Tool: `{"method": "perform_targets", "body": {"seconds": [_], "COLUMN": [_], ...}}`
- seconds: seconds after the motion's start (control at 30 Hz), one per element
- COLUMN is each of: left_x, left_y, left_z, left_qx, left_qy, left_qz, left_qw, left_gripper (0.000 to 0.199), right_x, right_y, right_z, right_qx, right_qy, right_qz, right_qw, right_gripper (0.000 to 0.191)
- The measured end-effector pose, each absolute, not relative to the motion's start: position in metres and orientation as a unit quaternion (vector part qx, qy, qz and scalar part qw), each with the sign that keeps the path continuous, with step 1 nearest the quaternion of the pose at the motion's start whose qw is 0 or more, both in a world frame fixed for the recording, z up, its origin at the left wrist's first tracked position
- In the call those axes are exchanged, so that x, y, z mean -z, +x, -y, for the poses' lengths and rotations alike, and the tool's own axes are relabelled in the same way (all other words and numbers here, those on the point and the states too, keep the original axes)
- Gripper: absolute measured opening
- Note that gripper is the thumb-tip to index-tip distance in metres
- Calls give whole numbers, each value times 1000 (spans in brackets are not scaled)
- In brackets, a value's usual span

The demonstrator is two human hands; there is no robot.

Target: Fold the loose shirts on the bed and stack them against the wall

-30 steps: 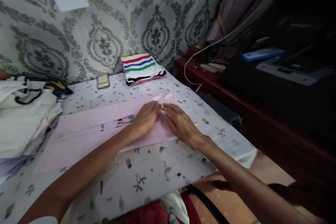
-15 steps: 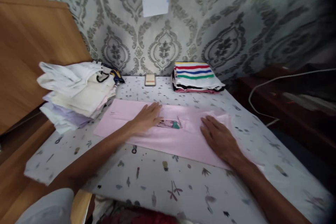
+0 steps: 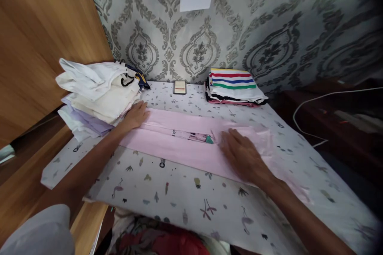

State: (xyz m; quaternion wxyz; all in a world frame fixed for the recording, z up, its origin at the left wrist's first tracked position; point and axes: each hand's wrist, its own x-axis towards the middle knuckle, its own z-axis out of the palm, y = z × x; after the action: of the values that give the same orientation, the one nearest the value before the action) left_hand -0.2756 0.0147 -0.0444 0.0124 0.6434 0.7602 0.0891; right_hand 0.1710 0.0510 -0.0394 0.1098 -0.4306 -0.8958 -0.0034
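Observation:
A pink shirt (image 3: 179, 152) lies folded into a long band across the printed cloth, with part of a dark print and a green patch showing along its middle gap. My left hand (image 3: 137, 115) rests flat on the left end of the band, fingers stretched out. Toward the right end, my right hand (image 3: 243, 153) lies over the pink fabric with its fingers extended, slightly blurred. Beyond it, the shirt's right end spreads loosely. Neither hand grips anything.
Rumpled clothes (image 3: 98, 91) are heaped on the left beside a wooden panel (image 3: 50, 48). At the back stand a small framed card (image 3: 180, 87) and a folded stack with a striped top (image 3: 233, 83). A white cable (image 3: 299, 111) hangs at right. Red fabric (image 3: 167, 243) shows below the table edge.
My left hand has slid left from the middle of the pink shirt to its left end, uncovering more of the print. My right hand has shifted slightly over the fabric. The view has turned a little.

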Motion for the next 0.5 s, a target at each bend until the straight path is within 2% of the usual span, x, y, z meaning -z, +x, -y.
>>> {"method": "perform_targets", "body": {"seconds": [0.17,0.3,0.5], "left_x": [49,49,34], "left_y": [-268,-282,-296], "left_z": [-17,-19,-32], "left_qx": [-91,-88,-40], "left_qy": [651,649,654], "left_qz": [-754,-755,-755], "left_qw": [8,17,24], "left_gripper": [60,52,44], "right_x": [28,27,31], "right_y": [87,14,-62], "right_z": [-26,-9,18], "right_qx": [-78,-136,-182], "right_qy": [-327,-297,-226], "right_qz": [935,941,953], "right_qw": [109,85,88], "right_gripper": [59,64,62]}}
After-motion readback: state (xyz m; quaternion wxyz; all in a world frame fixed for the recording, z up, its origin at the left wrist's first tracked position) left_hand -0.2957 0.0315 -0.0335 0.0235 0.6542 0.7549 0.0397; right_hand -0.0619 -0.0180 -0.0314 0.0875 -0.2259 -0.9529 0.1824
